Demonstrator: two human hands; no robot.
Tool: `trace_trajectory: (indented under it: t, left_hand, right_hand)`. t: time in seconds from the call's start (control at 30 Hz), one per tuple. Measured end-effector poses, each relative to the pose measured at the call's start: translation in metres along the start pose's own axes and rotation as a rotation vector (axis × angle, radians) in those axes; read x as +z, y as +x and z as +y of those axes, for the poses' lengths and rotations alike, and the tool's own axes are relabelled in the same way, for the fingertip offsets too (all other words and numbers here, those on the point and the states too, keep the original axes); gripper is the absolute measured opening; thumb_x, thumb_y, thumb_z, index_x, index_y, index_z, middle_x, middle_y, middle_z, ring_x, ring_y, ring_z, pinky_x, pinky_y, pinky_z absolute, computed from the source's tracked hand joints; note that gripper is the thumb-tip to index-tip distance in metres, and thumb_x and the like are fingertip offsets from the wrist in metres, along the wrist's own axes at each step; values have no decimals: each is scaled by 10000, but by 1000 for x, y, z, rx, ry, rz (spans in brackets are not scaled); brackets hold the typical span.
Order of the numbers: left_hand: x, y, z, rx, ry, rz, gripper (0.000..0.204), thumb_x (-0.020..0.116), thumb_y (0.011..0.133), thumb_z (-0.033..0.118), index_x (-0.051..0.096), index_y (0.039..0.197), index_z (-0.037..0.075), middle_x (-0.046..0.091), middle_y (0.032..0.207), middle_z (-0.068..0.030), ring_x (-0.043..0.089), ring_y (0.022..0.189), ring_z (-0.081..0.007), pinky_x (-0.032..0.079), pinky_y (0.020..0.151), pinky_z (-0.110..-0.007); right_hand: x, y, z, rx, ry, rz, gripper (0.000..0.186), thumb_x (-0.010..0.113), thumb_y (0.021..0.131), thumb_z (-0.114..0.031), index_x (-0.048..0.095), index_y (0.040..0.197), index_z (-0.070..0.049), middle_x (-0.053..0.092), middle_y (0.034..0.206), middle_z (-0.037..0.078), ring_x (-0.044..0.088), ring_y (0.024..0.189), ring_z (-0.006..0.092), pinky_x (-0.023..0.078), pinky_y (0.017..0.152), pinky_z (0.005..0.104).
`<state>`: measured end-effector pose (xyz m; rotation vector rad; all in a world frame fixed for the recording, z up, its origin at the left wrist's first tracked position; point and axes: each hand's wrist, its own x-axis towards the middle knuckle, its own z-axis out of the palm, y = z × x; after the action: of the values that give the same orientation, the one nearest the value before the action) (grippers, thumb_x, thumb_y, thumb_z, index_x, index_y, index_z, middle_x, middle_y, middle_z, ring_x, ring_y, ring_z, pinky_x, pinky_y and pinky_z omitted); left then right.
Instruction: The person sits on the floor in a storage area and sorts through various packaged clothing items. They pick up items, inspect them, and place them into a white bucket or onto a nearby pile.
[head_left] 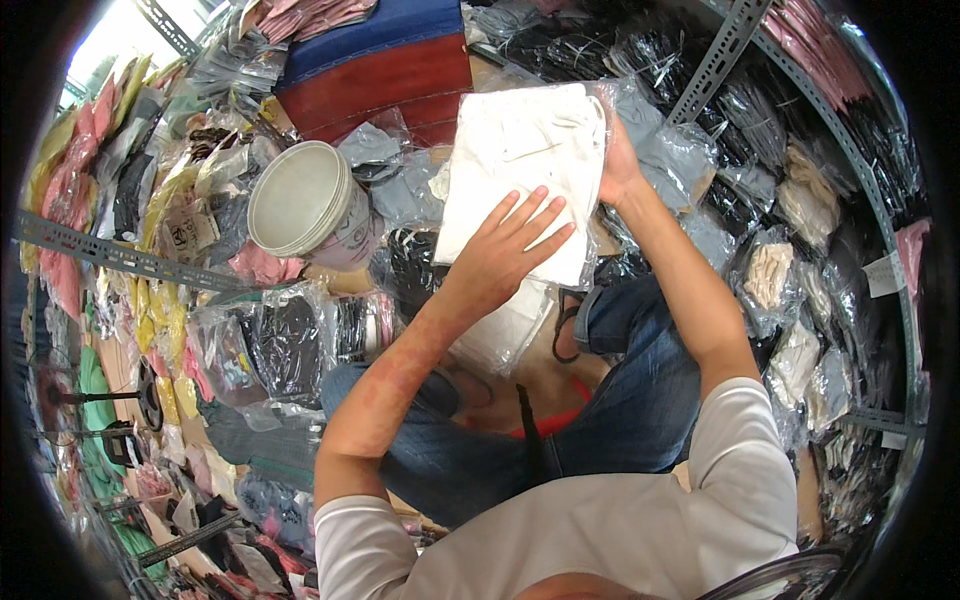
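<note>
A folded white garment (540, 125) in a clear plastic bag is held up in front of me, above my knees. My left hand (508, 245) lies flat on its lower part, fingers spread. My right hand (618, 155) grips the bag's right edge; some of its fingers are hidden behind the bag. Below the garment, a second white packet (512, 330) in clear plastic shows between my legs, partly covered.
A whitish bucket (347, 240) stands left of the garment. Behind it is a red and blue block (375, 85). Bagged dark garments (295, 330) lie left of my knee. Metal shelf posts (720, 60) and packed shelves close in on both sides.
</note>
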<state>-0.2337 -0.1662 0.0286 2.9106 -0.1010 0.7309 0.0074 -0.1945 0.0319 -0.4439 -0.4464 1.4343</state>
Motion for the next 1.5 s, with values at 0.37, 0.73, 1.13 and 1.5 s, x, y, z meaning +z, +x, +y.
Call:
trace_trajectory:
  t: [0.37,0.73,1.13,1.5]
  left_hand:
    - [-10,0,1,-122,-84,-17,733,480,717,-95,470,1419,116,415,1500,-121,322,1432,-295,222,1176,-492]
    - [19,-51,-47,-282,-183,-94,572,570,794,-27,533,1353,92,552,1364,-162,521,1267,-326,414,1073,-404]
    - [-2,-90,-97,-794,-257,-602,555,678,853,215,515,1362,65,586,1282,-231,559,1197,-371,433,1021,-419]
    - [-17,-111,-116,-855,-258,-481,577,676,860,231,503,1375,38,574,1304,-240,554,1211,-365,420,1039,-407]
  right_hand:
    - [22,-10,11,-60,-61,-49,650,434,975,-542,518,1338,-10,571,1326,166,570,1193,290,460,1017,437]
    - [-40,18,36,139,-598,504,273,555,943,-114,594,1150,60,689,1067,135,689,910,203,568,804,334]
    - [-77,10,76,330,-1253,442,441,583,879,-78,556,1314,-13,632,1192,131,585,1033,206,449,924,331]
    - [-39,0,105,602,-1710,-598,395,625,734,-77,600,1126,-34,658,1060,132,596,1001,256,454,888,355]
